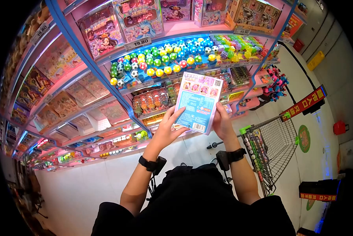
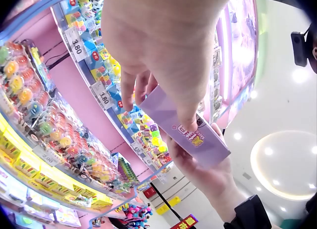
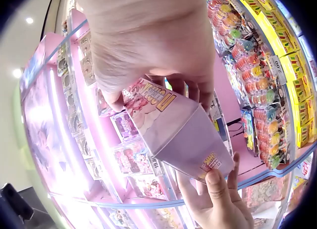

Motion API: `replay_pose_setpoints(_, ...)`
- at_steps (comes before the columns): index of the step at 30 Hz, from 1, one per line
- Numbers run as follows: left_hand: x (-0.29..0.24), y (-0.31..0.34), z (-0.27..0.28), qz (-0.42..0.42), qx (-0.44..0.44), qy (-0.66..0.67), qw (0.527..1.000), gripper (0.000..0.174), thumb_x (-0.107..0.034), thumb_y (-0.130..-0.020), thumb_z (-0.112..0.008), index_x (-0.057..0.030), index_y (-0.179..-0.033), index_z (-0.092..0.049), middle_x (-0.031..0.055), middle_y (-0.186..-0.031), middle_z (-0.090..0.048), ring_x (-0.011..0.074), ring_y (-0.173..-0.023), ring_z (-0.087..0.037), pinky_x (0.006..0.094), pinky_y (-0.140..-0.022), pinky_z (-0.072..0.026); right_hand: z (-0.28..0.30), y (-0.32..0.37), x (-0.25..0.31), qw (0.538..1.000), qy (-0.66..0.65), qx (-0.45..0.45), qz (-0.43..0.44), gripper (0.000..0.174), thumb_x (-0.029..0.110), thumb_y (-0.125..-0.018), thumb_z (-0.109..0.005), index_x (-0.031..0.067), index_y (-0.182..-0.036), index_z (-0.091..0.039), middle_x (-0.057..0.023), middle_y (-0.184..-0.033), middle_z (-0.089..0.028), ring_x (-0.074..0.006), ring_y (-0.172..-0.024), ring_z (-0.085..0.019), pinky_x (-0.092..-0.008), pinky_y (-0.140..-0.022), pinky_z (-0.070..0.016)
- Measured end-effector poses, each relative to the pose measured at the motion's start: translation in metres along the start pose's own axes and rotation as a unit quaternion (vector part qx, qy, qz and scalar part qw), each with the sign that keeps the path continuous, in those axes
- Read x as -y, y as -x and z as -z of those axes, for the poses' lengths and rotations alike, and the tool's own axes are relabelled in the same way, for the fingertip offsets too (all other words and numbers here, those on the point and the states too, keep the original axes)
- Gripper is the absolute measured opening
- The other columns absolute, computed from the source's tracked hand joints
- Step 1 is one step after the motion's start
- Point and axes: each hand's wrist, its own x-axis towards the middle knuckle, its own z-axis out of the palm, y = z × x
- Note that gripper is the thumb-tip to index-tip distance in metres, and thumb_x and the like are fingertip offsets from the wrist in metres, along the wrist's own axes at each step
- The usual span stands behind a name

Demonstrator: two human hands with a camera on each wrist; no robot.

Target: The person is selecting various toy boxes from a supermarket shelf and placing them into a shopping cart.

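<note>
Both hands hold a lavender cardboard toy box in front of the store shelves. Its back panel, with small pictures, blue text blocks and a barcode, faces up toward the head camera. My left hand grips the lower left edge, thumb lying over the printed panel. At the lower right side, my right hand holds the box edge, its fingers partly hidden behind. The left wrist view shows a plain lavender end with a small logo. Part of the illustrated front appears in the right wrist view.
Shelves hold colourful balls, candy-coloured packs and boxed dolls. A metal shopping cart with goods inside stands at the right on the pale floor. Red signs with yellow lettering are beyond it.
</note>
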Motion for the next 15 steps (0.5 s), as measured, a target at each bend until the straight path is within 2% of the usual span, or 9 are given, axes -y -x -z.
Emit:
replay_pose_setpoints(2, -0.001, 0.000, -0.003, -0.012, -0.008, 0.011, 1.000, 0.064, -0.019, -0.077, -0.081, -0.0073, -0.134, -0.055, 0.0196, -0.134, -0.052, 0.0356, -0.119, -0.056, 0.0411, -0.097, -0.0474, 0.006, 0.003, -0.002, 1.000, -0.001, -0.020, -0.014, 0.058, 0.040, -0.098, -0.047, 0.0037, -0.142, -0.037, -0.0112, -0.139, -0.051, -0.0207, -0.128, -0.049, -0.0370, -0.106, -0.0376)
replay_pose_setpoints(6, 0.000, 0.000, -0.009, -0.019, -0.015, 0.027, 0.999, 0.062, -0.020, -0.077, -0.080, -0.0087, -0.133, -0.057, 0.0196, -0.129, -0.059, 0.0347, -0.113, -0.061, 0.0397, -0.092, -0.0500, 0.016, 0.012, -0.001, 0.998, 0.010, -0.059, -0.032, 0.058, 0.045, -0.099, -0.043, 0.0053, -0.140, -0.041, -0.0090, -0.135, -0.055, -0.0211, -0.124, -0.053, -0.0368, -0.104, -0.0398)
replay_pose_setpoints(8, 0.002, 0.006, -0.011, 0.001, -0.003, 0.029, 1.000, 0.060, -0.021, -0.078, -0.079, -0.0102, -0.133, -0.057, 0.0196, -0.129, -0.059, 0.0345, -0.113, -0.061, 0.0394, -0.092, -0.0500, 0.016, 0.017, 0.002, 0.996, 0.012, -0.066, -0.051, 0.058, 0.048, -0.098, -0.041, 0.0060, -0.139, -0.044, -0.0079, -0.132, -0.058, -0.0214, -0.121, -0.055, -0.0362, -0.102, -0.0417)
replay_pose_setpoints(11, 0.002, 0.004, -0.010, 0.002, 0.001, 0.024, 1.000, 0.055, -0.022, -0.082, -0.075, -0.0119, -0.134, -0.057, 0.0189, -0.130, -0.060, 0.0341, -0.114, -0.061, 0.0389, -0.093, -0.0494, 0.009, 0.019, -0.002, 0.991, 0.007, -0.126, -0.033, 0.060, 0.049, -0.097, -0.043, 0.0027, -0.133, -0.049, -0.0107, -0.125, -0.062, -0.0224, -0.115, -0.060, -0.0367, -0.098, -0.0440)
replay_pose_setpoints(15, 0.012, 0.013, -0.007, -0.005, 0.031, 0.016, 0.999, 0.047, -0.021, -0.089, -0.069, -0.0129, -0.134, -0.057, 0.0176, -0.128, -0.061, 0.0341, -0.117, -0.059, 0.0390, -0.098, -0.0463, 0.021, 0.016, -0.011, 0.994, 0.005, -0.107, -0.033, 0.055, 0.044, -0.098, -0.041, 0.0025, -0.133, -0.049, -0.0096, -0.121, -0.063, -0.0198, -0.113, -0.060, -0.0332, -0.096, -0.0459)
